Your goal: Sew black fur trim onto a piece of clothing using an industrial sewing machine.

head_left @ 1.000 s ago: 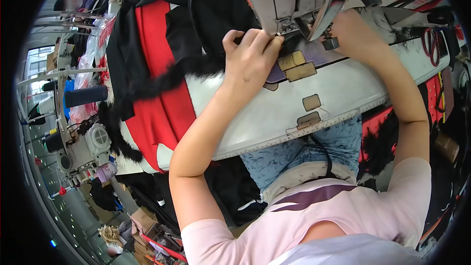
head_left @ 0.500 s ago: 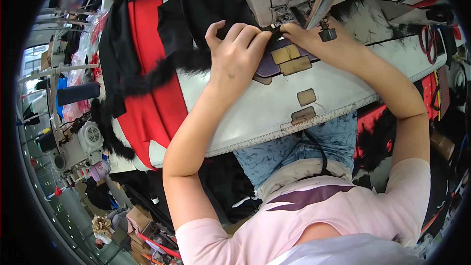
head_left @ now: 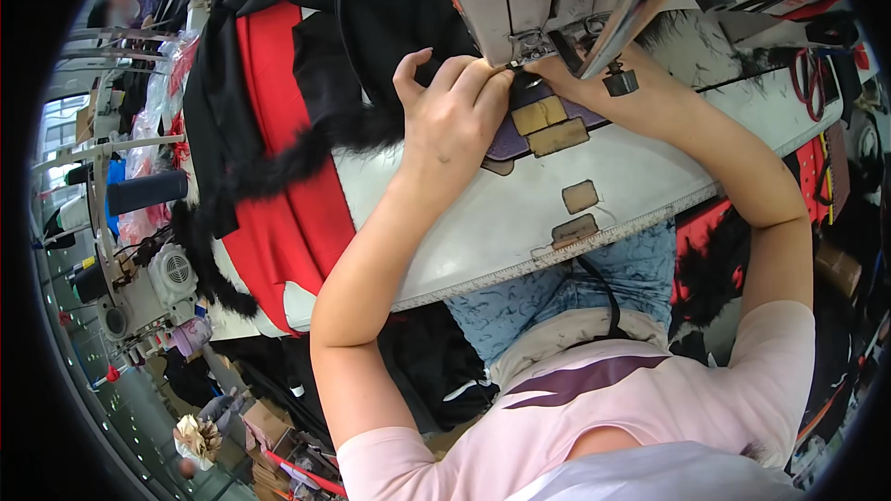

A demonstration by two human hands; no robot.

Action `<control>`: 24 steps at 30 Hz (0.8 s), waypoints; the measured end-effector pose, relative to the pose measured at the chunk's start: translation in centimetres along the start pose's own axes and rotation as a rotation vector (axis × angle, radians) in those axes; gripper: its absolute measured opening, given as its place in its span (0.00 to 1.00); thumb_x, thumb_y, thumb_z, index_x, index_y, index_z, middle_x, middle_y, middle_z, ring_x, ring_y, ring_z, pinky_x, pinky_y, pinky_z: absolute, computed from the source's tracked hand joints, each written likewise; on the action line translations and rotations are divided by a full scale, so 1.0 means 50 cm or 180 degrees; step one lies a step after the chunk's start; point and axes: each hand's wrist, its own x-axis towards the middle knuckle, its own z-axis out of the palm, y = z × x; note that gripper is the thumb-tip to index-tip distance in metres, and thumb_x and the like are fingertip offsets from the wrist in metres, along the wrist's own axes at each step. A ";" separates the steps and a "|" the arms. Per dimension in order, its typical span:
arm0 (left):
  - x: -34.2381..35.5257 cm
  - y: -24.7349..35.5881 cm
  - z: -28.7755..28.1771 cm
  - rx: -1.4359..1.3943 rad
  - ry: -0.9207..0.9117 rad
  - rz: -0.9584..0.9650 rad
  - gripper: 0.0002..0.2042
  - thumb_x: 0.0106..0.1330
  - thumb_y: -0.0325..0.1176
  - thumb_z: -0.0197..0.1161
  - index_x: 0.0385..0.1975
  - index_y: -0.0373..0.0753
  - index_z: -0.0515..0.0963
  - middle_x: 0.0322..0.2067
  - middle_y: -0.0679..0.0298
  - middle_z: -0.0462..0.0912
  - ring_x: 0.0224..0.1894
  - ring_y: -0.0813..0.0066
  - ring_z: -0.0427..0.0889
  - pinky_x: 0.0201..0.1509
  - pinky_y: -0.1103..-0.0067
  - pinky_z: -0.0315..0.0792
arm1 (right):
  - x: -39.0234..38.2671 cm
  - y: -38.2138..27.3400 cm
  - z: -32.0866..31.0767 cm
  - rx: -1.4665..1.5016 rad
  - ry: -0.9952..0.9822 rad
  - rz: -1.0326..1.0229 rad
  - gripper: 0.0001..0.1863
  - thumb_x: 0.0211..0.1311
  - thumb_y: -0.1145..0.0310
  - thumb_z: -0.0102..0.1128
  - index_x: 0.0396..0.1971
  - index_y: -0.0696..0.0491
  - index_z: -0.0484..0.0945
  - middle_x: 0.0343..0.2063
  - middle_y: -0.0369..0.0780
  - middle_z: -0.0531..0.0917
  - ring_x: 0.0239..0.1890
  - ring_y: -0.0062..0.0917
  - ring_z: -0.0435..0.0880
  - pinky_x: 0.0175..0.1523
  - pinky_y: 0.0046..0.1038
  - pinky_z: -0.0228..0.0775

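A sewing machine head (head_left: 548, 5) hangs over the far part of a white work table (head_left: 445, 250). Just below its needle area, my left hand (head_left: 450, 121) is closed, its foremost fingertips pressed at the edge of black fabric (head_left: 404, 14), little finger lifted. From the other side my right hand (head_left: 617, 93) reaches in, fingers drawn together by the needle; the machine head partly covers them, and what they pinch is hidden. Black furry trim (head_left: 306, 153) runs leftward from beside my left hand, across a red panel (head_left: 283, 223). Under my hands lies a purple plate with yellowish tape patches (head_left: 557, 134).
A ruler strip (head_left: 640, 220) edges the table in front of my lap. Scissors with red handles (head_left: 807, 83) lie at the far right. Black fluff (head_left: 687, 37) clings to the table behind my right arm. More machines (head_left: 172, 269) and boxes (head_left: 264, 422) stand at left.
The machine appears slightly lower and further left in the picture. My right fingertips are now more covered by its head. The red and black cloth has shifted slightly; both hands stay by the needle.
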 end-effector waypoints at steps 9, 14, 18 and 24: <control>-0.002 -0.002 0.001 0.0071 0.0014 -0.0086 0.09 0.54 0.30 0.69 0.36 0.43 0.82 0.35 0.73 0.81 0.43 0.77 0.80 0.64 0.58 0.54 | 0.002 0.003 0.018 -0.0729 0.0543 -0.0641 0.13 0.66 0.65 0.62 0.45 0.57 0.80 0.34 0.42 0.82 0.37 0.30 0.83 0.43 0.27 0.72; 0.009 0.004 0.010 0.0148 -0.0006 -0.0336 0.05 0.59 0.31 0.69 0.33 0.43 0.80 0.30 0.71 0.80 0.43 0.73 0.81 0.66 0.53 0.52 | 0.005 0.042 0.010 -0.1660 0.0558 -0.1597 0.09 0.59 0.67 0.57 0.37 0.52 0.80 0.36 0.41 0.81 0.43 0.36 0.80 0.45 0.37 0.76; 0.015 -0.002 0.017 0.0121 0.0027 -0.0302 0.05 0.59 0.31 0.69 0.31 0.43 0.79 0.28 0.70 0.79 0.42 0.71 0.81 0.67 0.51 0.52 | 0.004 0.048 0.009 -0.1627 0.0669 -0.1725 0.09 0.55 0.68 0.58 0.35 0.51 0.81 0.36 0.39 0.81 0.44 0.34 0.80 0.47 0.35 0.77; 0.009 -0.008 0.035 0.0214 0.0232 -0.0239 0.07 0.58 0.32 0.69 0.27 0.42 0.75 0.29 0.69 0.75 0.41 0.72 0.80 0.67 0.52 0.52 | 0.003 0.012 0.025 -0.0491 0.0676 -0.0066 0.14 0.68 0.60 0.51 0.37 0.54 0.80 0.39 0.42 0.82 0.45 0.39 0.79 0.49 0.39 0.72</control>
